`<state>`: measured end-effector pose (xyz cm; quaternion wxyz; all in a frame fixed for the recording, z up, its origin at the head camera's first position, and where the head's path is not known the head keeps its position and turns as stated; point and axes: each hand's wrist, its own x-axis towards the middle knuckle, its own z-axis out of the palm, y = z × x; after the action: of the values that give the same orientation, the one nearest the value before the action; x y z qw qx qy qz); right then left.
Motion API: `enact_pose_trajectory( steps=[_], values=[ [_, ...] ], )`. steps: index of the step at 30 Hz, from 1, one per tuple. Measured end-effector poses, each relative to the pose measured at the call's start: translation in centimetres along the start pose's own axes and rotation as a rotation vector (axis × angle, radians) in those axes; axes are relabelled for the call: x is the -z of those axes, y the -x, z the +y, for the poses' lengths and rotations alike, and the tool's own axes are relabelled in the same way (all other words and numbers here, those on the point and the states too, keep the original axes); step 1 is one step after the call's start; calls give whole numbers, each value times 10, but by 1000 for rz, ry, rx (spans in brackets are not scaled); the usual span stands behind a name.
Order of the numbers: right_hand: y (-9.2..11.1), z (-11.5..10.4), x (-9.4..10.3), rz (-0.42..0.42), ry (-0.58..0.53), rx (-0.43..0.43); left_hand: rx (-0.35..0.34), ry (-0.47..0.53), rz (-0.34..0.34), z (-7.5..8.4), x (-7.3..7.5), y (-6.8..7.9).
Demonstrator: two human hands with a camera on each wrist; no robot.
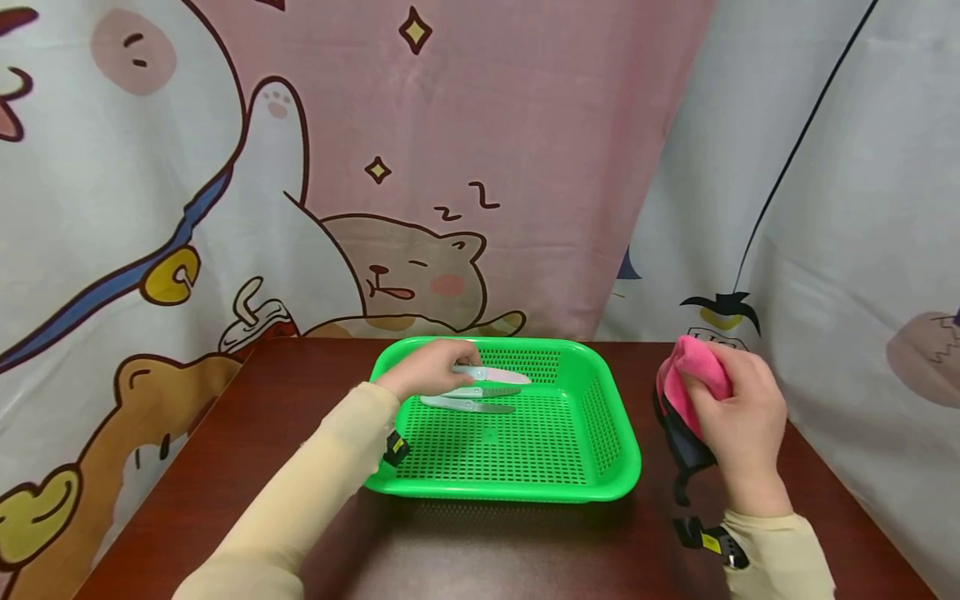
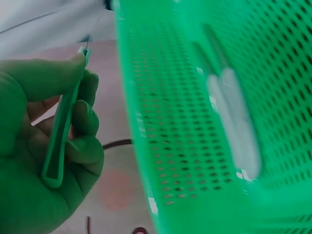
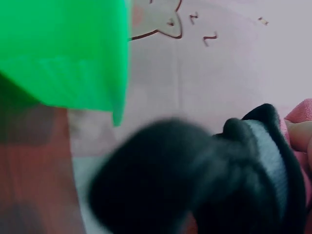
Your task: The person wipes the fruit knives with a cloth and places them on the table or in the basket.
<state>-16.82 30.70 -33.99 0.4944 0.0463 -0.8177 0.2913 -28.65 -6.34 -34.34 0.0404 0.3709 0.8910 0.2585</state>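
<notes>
My left hand (image 1: 429,367) pinches a small knife (image 1: 501,376) by its pale handle, over the left back part of a green plastic basket (image 1: 615,467). The knife's blade points right in the head view. Two more knives with white handles (image 2: 237,124) lie side by side in the basket, just below that hand. Off to the basket's right, my right hand (image 1: 742,417) grips a bunched cloth (image 1: 701,367), pink on one side and dark on the other. The dark part (image 3: 156,175) hangs down and is blurred in the right wrist view.
The basket stands on a dark red-brown table (image 1: 247,467), with bare tabletop in front and at the left. Behind rises a hanging curtain (image 1: 525,125) with cartoon animals. Dark wrist straps (image 1: 712,540) sit on both arms.
</notes>
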Motion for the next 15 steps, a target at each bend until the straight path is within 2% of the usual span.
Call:
enact_pose_trajectory(
  steps=[4,10,15],
  values=[
    [2,11,-1,-96,36,-38,2,-14,-56,-12,-10,-10],
    [5,24,-5,-267,91,-94,28,-40,-140,-21,-25,-19],
    [6,33,-8,-349,118,-95,17,-63,-195,-25,-36,-21]
  ],
)
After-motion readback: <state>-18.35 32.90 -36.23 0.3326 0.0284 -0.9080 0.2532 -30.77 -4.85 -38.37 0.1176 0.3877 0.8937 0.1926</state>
